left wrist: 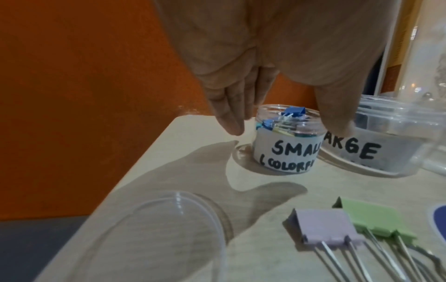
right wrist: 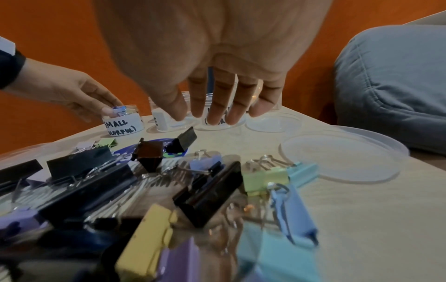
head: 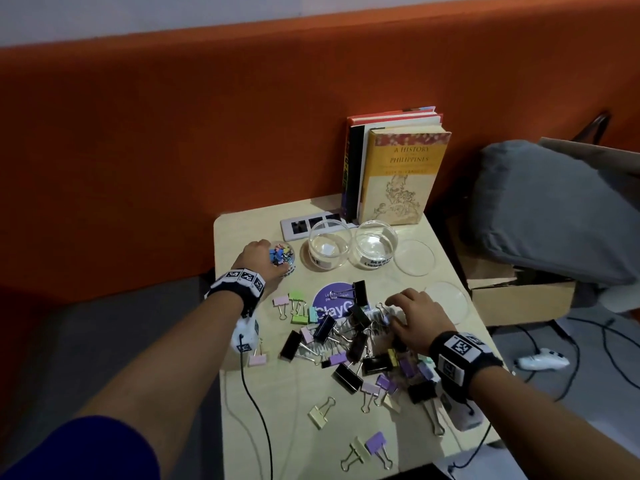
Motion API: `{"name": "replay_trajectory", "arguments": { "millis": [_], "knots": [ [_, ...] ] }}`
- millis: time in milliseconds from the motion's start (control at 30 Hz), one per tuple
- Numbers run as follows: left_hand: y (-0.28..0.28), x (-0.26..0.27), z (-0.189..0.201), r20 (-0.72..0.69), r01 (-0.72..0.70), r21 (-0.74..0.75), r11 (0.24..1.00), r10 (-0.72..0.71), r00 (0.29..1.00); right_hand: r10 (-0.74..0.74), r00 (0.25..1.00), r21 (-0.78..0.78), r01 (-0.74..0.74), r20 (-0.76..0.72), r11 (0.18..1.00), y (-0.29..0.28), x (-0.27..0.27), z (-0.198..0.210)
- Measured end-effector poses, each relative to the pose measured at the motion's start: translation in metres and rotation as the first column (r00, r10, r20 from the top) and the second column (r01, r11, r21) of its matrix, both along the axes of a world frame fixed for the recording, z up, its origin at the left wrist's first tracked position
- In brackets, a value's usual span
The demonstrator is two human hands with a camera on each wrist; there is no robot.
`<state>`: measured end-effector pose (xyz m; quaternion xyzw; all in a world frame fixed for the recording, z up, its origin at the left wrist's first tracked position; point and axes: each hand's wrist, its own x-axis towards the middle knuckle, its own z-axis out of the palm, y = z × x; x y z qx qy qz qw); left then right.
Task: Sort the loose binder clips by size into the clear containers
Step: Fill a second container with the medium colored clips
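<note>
My left hand (head: 273,257) hangs over the small jar (left wrist: 287,152) marked "SMALL (COLORFUL)", which holds several tiny coloured clips. Its straight fingers (left wrist: 229,118) come down left of the jar and the thumb right of it; nothing is in the hand. Beside the jar stand the empty "LARGE" jar (head: 329,247) and a third clear jar (head: 375,245). A pile of black and pastel binder clips (head: 349,337) covers the middle of the table. My right hand (head: 393,313) hovers over the pile's right side, fingers (right wrist: 217,106) spread and pointing down, holding nothing.
Clear lids lie at the right (head: 414,257) (head: 446,301) and near the left edge (left wrist: 156,238). Books (head: 398,174) and a socket strip (head: 304,225) stand at the back. A grey cushion (head: 554,209) sits to the right, off the table. Cables run over the front edge.
</note>
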<state>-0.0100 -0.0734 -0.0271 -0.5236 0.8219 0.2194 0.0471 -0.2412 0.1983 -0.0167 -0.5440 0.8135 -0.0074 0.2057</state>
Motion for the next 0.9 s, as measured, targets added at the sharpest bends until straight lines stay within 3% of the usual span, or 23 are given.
{"name": "replay_trajectory", "arguments": {
  "millis": [167, 400, 567, 800, 900],
  "knots": [
    [0.015, 0.007, 0.014, -0.045, -0.040, 0.045, 0.998, 0.042, 0.998, -0.039, 0.999, -0.073, 0.041, 0.028, 0.996, -0.028, -0.005, 0.004],
    [0.053, 0.042, 0.025, -0.127, 0.012, -0.104, 0.994, -0.026, 0.992, -0.074, 0.996, -0.063, 0.071, -0.048, 0.995, -0.084, -0.031, 0.003],
    [0.083, 0.053, 0.028, -0.127, 0.027, -0.122, 0.992, -0.042, 0.991, -0.087, 0.992, -0.128, 0.075, -0.095, 0.989, -0.088, -0.037, -0.002],
    [0.120, -0.006, 0.046, -0.261, 0.213, -0.075, 0.974, -0.225, 0.939, -0.060, 0.998, -0.326, 0.049, -0.024, 0.944, -0.046, -0.039, 0.034],
    [0.135, -0.040, 0.070, -0.334, 0.257, 0.031, 0.966, -0.233, 0.913, 0.086, 0.991, -0.389, -0.041, 0.098, 0.920, -0.028, -0.037, 0.057]
  ]
}}
